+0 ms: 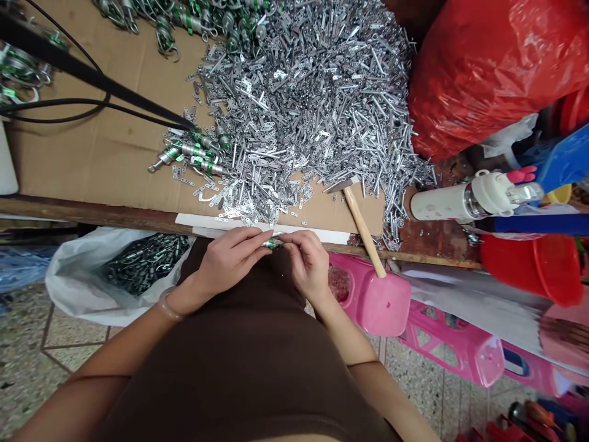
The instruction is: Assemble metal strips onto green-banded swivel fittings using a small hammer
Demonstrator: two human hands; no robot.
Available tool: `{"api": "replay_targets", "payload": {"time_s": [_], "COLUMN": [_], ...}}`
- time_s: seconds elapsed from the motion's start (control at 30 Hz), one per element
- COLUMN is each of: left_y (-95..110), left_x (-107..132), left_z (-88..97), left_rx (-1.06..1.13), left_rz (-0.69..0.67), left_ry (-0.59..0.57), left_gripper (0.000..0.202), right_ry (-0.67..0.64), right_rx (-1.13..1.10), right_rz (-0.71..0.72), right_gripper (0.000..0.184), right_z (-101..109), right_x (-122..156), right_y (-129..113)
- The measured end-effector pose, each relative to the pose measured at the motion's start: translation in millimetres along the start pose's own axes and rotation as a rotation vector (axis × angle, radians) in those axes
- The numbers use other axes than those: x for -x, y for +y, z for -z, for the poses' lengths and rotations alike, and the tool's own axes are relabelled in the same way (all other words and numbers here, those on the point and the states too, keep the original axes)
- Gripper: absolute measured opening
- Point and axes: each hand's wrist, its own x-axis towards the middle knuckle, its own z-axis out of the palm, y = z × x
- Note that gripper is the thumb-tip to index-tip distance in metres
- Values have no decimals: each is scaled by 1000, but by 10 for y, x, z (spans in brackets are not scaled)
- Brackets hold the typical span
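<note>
A small silver fitting [271, 244] with a green band, pinched nearly level.

hidden: green-banded metal piece [271, 244] | by: hands [225, 261] [308, 265] (shape can't be told) | cut off: red plastic bag [488, 80], top edge

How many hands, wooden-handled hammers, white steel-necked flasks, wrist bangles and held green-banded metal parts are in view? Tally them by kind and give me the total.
Hands: 2 (left hand, right hand)
Wooden-handled hammer: 1
White steel-necked flask: 1
Wrist bangle: 1
Green-banded metal part: 1
Total: 6
</note>
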Motion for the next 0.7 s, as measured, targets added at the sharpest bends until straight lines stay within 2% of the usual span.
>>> {"api": "replay_targets", "payload": {"time_s": [0.1,0.2,0.33,0.43,0.57,0.7], "left_y": [25,57,83,82,96,125], "left_x": [-12,-22,-41,-48,-45,-50], "left_z": [8,8,-15,-48,-76,-62], "left_rx": [43,135,286,380,414,310], "left_rz": [10,86,280,451,566,548], "left_ry": [8,-6,41,52,-7,-92], "left_gripper": [18,13,9,9,8,7], "right_ry": [23,-2,-10,15,51,108], "right_rx": [65,83,-51,-40,135,329], "right_rz": [11,-15,-130,-156,-23,153], "right_gripper": [18,18,17,13,10,9], "right_z": [-47,-48,-15,-9,-54,-120], "right_x": [36,66,68,50,69,142], "right_y": [-6,25,108,125,105,155]}}
